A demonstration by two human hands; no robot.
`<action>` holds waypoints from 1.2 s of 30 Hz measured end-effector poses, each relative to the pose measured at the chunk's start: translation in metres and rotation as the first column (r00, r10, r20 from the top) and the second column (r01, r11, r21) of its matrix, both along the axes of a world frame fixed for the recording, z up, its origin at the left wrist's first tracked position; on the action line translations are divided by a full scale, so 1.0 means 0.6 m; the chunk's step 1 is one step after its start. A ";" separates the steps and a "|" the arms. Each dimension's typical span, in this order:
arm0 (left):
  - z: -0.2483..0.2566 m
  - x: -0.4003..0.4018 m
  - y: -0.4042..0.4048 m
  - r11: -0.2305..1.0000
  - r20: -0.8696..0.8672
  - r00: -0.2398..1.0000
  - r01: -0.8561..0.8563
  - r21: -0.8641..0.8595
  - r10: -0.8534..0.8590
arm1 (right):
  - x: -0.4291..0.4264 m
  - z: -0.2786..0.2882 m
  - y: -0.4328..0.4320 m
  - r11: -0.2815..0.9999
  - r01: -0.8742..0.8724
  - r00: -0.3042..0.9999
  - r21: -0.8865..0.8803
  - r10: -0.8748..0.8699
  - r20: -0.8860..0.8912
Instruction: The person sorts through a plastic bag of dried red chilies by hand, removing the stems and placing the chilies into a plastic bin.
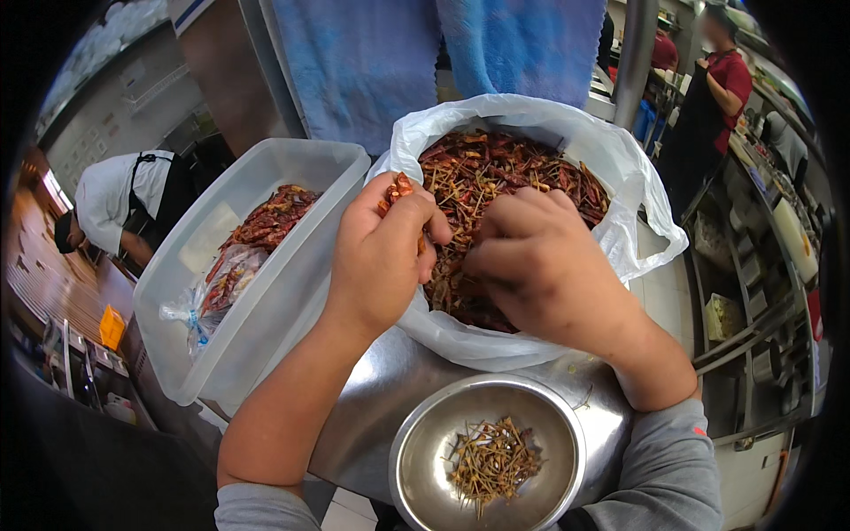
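My left hand [382, 245] is closed around some dried red chilies [398, 190], over the left rim of a white plastic bag [637, 199]. The bag stands open and holds a heap of dried chilies with stems [491, 159]. My right hand [538, 259] is over the heap, its fingers curled down and partly blurred; whether they pinch anything is hidden. Nearer to me, a steel bowl [412, 458] contains a small pile of chili stems [495, 461]. At the left, a translucent plastic bin [259, 332] holds more dried chilies [272, 222] and a knotted clear bag of chilies [226, 285].
The bowl is on a steel table [372, 391]. Blue towels [358, 66] hang behind the bag. A person in white [119, 192] bends over at the far left. Another in a dark apron [704, 119] stands at the upper right, by steel shelving [744, 279].
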State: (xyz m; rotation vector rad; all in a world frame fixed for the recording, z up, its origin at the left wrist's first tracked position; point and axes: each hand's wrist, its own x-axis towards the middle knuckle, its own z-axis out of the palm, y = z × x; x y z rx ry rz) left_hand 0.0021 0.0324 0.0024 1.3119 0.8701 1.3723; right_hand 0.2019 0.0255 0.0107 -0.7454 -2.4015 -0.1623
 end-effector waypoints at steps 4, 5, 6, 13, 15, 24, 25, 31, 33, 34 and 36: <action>-0.005 0.007 0.002 0.998 -0.101 0.995 -0.015 0.062 0.021 | 0.007 0.004 0.020 0.948 -0.232 0.883 -0.218 0.112 -0.455; -0.008 0.008 0.001 0.999 -0.130 0.991 0.030 0.028 -0.026 | 0.005 -0.004 0.026 0.903 -0.321 0.816 -0.285 0.111 -0.567; -0.009 0.008 0.000 0.997 -0.158 0.985 0.075 -0.006 -0.075 | 0.003 -0.010 0.031 0.846 -0.412 0.737 -0.337 0.092 -0.670; -0.017 0.005 0.005 0.977 -0.239 0.950 0.212 0.030 -0.199 | -0.019 -0.015 0.028 0.888 -0.306 0.789 -0.343 0.036 -0.613; -0.018 0.008 0.004 0.978 -0.312 0.941 0.175 0.110 -0.134 | -0.022 -0.021 0.030 0.854 -0.341 0.767 -0.393 0.011 -0.641; -0.009 0.001 0.003 0.948 -0.207 0.965 -0.095 0.304 0.164 | -0.043 -0.023 0.030 0.916 -0.287 0.751 -0.281 0.033 -0.659; -0.005 -0.012 0.012 0.951 -0.103 0.984 -0.111 0.289 0.146 | -0.040 -0.020 0.032 0.967 -0.197 0.863 -0.163 0.092 -0.497; -0.001 -0.010 0.013 0.957 -0.017 0.989 -0.135 0.256 0.144 | -0.056 -0.038 0.009 1.000 0.010 1.000 -0.001 -0.010 -0.013; -0.011 -0.010 0.016 0.936 -0.129 0.968 -0.167 0.311 0.216 | -0.049 -0.035 0.012 1.000 0.008 1.000 0.023 -0.009 0.024; -0.013 -0.009 0.017 0.923 -0.182 0.950 -0.180 0.339 0.252 | -0.045 -0.035 0.016 1.000 0.003 1.000 0.002 -0.003 -0.021; -0.011 -0.015 0.022 0.925 -0.193 0.949 -0.175 0.336 0.250 | -0.036 -0.036 0.027 0.999 -0.015 0.994 -0.038 0.010 -0.111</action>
